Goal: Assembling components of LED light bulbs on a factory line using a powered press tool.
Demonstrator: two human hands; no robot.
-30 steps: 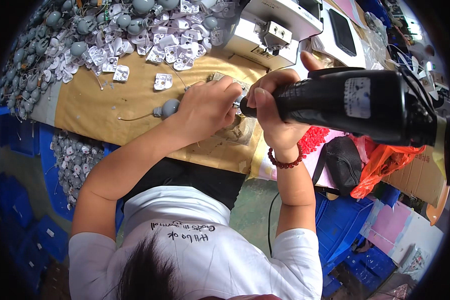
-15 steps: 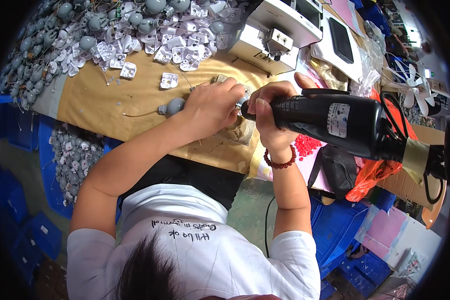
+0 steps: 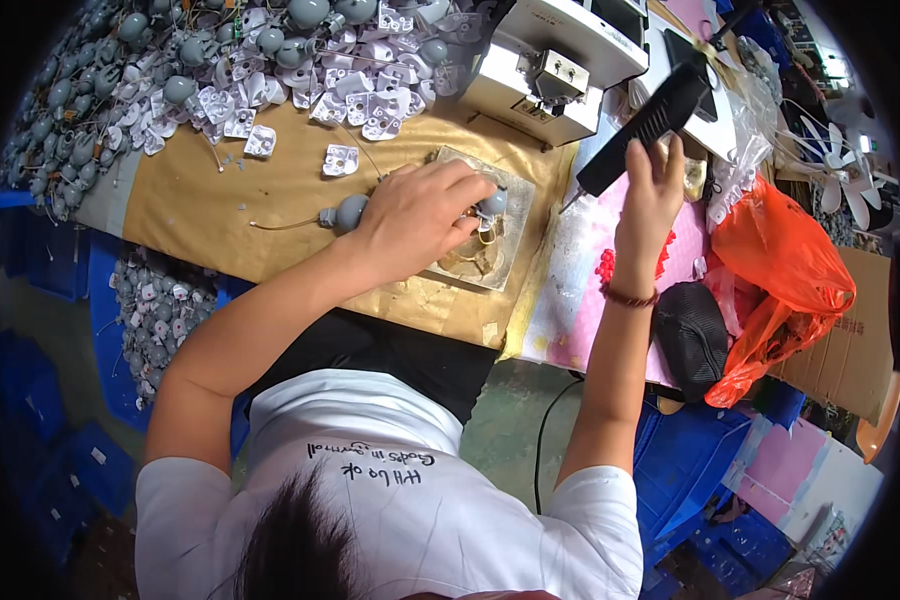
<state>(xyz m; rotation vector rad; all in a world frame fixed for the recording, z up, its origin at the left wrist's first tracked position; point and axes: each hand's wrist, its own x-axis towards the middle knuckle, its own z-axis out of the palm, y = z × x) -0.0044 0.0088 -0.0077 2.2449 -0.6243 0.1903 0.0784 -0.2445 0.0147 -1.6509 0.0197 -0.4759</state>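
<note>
On a square metal block [image 3: 518,235] rests my left hand [image 3: 420,218], its fingers curled round a small grey ball-shaped part [image 3: 492,203]. Most of that part is hidden under the fingers. A black electric screwdriver [image 3: 645,130] hangs tilted over the right of the table, its bit toward the lower left. Just below its body, my right hand [image 3: 653,195] is raised with fingers apart and not wrapped round it. Beside my left wrist lies a grey ball with a wire [image 3: 351,212]. A loose white plastic piece [image 3: 340,160] sits behind it.
Grey balls and white plastic pieces [image 3: 240,90] pile up at the back left. A white machine [image 3: 550,75] stands at the back. To the right lie red bits [image 3: 607,264], a black pouch [image 3: 690,340] and an orange bag [image 3: 785,250]. A blue bin [image 3: 110,330] holds more balls.
The screwdriver has swung up and away to the right, off the block. My right hand has opened from its grip and moved right. My left hand stays nearly in place.
</note>
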